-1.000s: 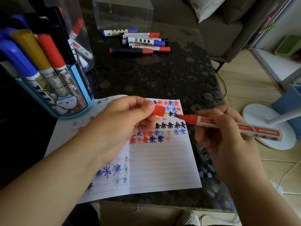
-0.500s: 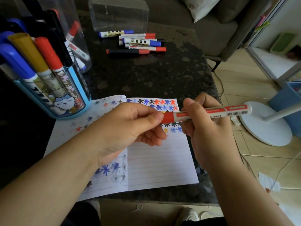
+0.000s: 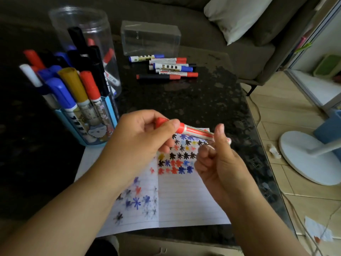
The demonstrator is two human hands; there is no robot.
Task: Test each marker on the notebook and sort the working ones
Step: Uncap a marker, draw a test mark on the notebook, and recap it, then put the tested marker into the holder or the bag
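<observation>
Dark stone tabletop [image 3: 184,104], notebook [image 3: 184,200] at its near edge. Red marker [image 3: 191,130], capped, above the page: my left hand [image 3: 140,141] grips the cap end, right hand [image 3: 219,159] pinches the barrel, presumably for sorting.

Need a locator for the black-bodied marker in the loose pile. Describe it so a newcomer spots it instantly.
On the dark speckled stone table, find the clear rectangular plastic box at the far edge. A loose pile of capped white-barrelled markers lies just in front of it. The black-barrelled marker with red ends is the pile's nearest one, the only dark body among them.
</observation>
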